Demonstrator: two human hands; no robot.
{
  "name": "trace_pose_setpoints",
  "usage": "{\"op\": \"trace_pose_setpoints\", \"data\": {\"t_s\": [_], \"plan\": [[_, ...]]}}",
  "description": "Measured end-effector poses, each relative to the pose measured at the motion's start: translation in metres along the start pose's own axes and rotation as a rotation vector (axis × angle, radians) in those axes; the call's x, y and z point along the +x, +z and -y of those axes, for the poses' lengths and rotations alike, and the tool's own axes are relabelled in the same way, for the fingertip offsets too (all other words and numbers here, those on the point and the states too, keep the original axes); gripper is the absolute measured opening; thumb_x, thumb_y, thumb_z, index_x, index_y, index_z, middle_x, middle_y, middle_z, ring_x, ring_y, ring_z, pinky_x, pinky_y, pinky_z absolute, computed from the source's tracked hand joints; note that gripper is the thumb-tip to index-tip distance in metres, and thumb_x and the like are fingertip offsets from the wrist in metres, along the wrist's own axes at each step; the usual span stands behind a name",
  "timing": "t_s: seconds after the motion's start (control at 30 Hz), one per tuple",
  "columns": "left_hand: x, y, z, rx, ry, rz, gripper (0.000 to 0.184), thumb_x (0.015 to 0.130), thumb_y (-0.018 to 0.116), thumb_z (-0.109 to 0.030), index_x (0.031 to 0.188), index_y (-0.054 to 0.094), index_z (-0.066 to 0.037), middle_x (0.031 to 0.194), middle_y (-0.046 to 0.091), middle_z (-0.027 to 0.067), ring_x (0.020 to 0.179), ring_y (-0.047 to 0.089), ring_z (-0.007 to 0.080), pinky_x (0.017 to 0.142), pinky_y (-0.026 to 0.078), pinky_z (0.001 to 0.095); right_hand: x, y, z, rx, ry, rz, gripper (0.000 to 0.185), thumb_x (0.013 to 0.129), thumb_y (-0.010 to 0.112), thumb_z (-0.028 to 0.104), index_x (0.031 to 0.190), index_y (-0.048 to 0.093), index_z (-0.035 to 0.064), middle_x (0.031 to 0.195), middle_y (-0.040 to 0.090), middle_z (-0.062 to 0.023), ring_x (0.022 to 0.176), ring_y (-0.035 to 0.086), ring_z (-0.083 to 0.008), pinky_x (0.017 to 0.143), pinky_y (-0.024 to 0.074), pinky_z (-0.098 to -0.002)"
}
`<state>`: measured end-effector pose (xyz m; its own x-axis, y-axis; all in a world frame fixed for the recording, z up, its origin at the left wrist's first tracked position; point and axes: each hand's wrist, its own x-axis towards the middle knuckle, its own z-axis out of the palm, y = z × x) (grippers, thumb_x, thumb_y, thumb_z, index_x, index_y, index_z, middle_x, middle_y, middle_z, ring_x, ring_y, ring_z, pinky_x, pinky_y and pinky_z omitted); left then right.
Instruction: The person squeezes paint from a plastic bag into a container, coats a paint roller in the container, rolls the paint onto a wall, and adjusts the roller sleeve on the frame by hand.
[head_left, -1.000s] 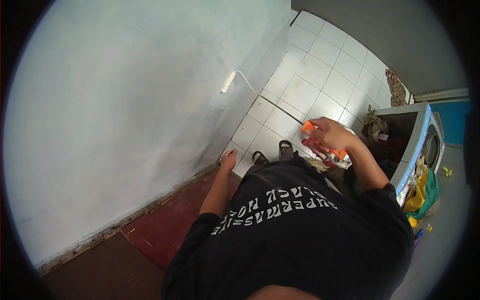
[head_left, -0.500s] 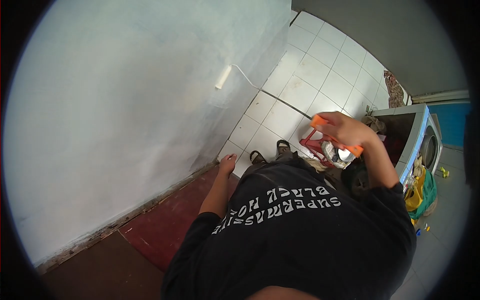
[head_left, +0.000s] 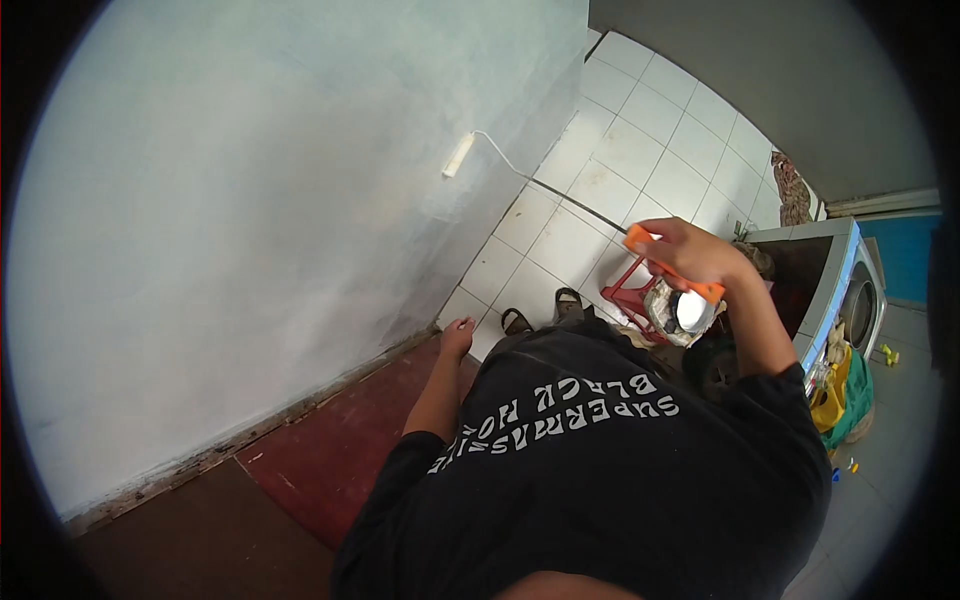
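My right hand (head_left: 692,254) is wrapped round the orange handle of a paint roller (head_left: 459,156). The roller's dark rod and bent white wire stretch to the left, and its pale sleeve rests against the grey-white wall (head_left: 270,200). Around the sleeve the wall's coating looks patchy. Low at my left side hangs my left hand (head_left: 457,338), close to the foot of the wall; its fingers are curled in, and nothing shows in them. Beneath my right hand, an open container (head_left: 692,312) with white contents sits by a red stool (head_left: 628,300).
White tiles (head_left: 570,240) cover the floor ahead, with a dark red panel (head_left: 340,430) at lower left. To the right stand a tiled counter (head_left: 840,245) and a yellow and green bundle (head_left: 845,395). My sandalled feet (head_left: 516,321) are close to the wall.
The view has shifted slightly. The roller sleeve stays on the wall at nearly the same spot, and my right hand keeps its grip. More of the container shows below the handle.
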<state>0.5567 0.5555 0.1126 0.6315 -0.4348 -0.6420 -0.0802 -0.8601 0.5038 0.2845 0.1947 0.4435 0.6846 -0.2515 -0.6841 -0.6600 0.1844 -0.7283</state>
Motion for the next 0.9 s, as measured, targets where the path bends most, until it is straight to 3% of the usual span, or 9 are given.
{"op": "trace_pose_setpoints", "data": {"t_s": [0.2, 0.5, 0.87, 0.9], "plan": [[0.002, 0.005, 0.008, 0.029, -0.003, -0.006, 0.047, 0.085, 0.058, -0.043, 0.112, 0.064, -0.004, 0.113, 0.062, 0.0228, 0.109, 0.058, 0.0355, 0.091, 0.044, 0.0399, 0.142, 0.026, -0.046, -0.069, 0.103, -0.060, 0.041, 0.093, 0.053, 0.031, 0.111, 0.054, -0.0061, 0.069, 0.055, -0.0045, 0.046, 0.047, -0.0081, 0.042, 0.0412, -0.0255], [0.006, 0.008, -0.013, 0.010, 0.027, 0.004, 0.045, 0.085, 0.059, -0.042, 0.112, 0.065, -0.005, 0.110, 0.064, 0.0207, 0.104, 0.060, 0.0341, 0.089, 0.046, 0.0402, -0.014, -0.013, -0.002, 0.024, -0.037, -0.101, 0.034, 0.095, 0.051, 0.023, 0.118, 0.053, -0.0013, 0.065, 0.051, -0.0019, 0.038, 0.042, -0.0066, 0.037, 0.0361, -0.0229], [0.006, 0.009, 0.001, 0.139, 0.054, 0.008, 0.047, 0.084, 0.058, -0.045, 0.110, 0.066, -0.006, 0.107, 0.065, 0.0199, 0.101, 0.061, 0.0340, 0.088, 0.046, 0.0413, 0.153, -0.021, -0.074, 0.010, 0.108, -0.034, 0.038, 0.093, 0.052, 0.029, 0.114, 0.053, -0.0027, 0.070, 0.054, -0.0051, 0.049, 0.049, -0.0091, 0.043, 0.0428, -0.0273], [0.009, 0.009, 0.005, 0.134, 0.062, -0.002, 0.047, 0.084, 0.057, -0.045, 0.110, 0.066, -0.006, 0.107, 0.065, 0.0201, 0.101, 0.061, 0.0344, 0.088, 0.046, 0.0414, 0.151, -0.025, -0.083, -0.106, 0.123, -0.125, 0.041, 0.092, 0.053, 0.030, 0.114, 0.054, -0.0038, 0.072, 0.056, -0.0085, 0.053, 0.054, -0.0148, 0.048, 0.0458, -0.0310]]}}
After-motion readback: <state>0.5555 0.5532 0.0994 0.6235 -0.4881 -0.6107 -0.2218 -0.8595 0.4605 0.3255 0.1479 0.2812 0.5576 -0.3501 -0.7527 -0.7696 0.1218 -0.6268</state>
